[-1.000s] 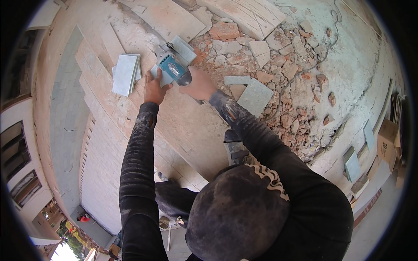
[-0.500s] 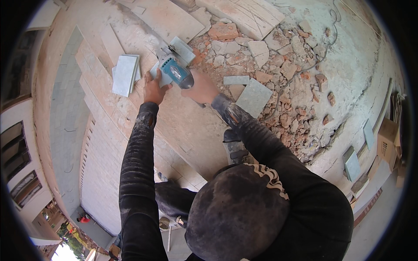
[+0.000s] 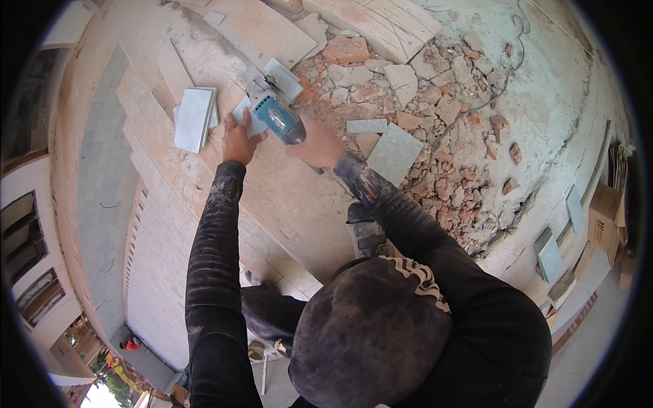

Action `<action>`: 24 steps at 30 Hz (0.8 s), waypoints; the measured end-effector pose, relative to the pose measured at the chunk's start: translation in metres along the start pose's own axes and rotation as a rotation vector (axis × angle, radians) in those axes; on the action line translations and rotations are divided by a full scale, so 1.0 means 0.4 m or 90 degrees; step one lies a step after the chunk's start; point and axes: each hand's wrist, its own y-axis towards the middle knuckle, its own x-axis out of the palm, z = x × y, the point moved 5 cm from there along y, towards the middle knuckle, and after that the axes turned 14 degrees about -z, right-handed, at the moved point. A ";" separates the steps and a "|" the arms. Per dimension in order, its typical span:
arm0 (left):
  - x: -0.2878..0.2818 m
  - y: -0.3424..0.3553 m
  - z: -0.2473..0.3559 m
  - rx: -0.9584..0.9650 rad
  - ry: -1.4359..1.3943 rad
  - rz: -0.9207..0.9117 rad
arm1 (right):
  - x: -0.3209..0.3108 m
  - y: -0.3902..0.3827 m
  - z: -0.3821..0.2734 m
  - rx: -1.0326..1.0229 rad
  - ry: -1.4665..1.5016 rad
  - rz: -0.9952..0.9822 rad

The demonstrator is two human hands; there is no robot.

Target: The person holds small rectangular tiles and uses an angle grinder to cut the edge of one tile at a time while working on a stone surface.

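In my right hand [image 3: 318, 141] is a blue angle grinder [image 3: 277, 117], its fingers closed around the dark rear end. The metal guard and disc at its front sit over a pale grey tile [image 3: 253, 122], and dust streams away from there. My left hand [image 3: 238, 141] rests beside the grinder, fingers stretched out and fingertips on the tile's near left edge, thumb spread to the side. Past the disc lies another grey tile piece [image 3: 283, 80]. A small stack of tiles [image 3: 194, 119] is left of my left hand.
Broken concrete and brick rubble [image 3: 442, 109] spreads to the right. A loose tile [image 3: 394, 154] and a narrow tile strip [image 3: 366, 126] lie near my right wrist. A grey cable [image 3: 500, 94] crosses the rubble. Cardboard boxes [image 3: 604, 217] and leaning tiles [image 3: 548, 256] stand far right.
The angle grinder has shifted slightly toward me and to the right. The dust trail ahead of it shows longer. My left hand keeps its place on the tile.
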 end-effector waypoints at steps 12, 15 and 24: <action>-0.001 0.000 0.004 0.009 -0.006 0.010 | 0.000 -0.027 0.013 -0.032 0.025 0.016; -0.002 -0.002 0.002 0.014 0.013 0.023 | -0.001 -0.037 0.014 -0.032 0.022 0.020; 0.002 0.001 0.000 0.003 0.008 0.007 | -0.006 -0.066 0.018 -0.015 0.020 -0.020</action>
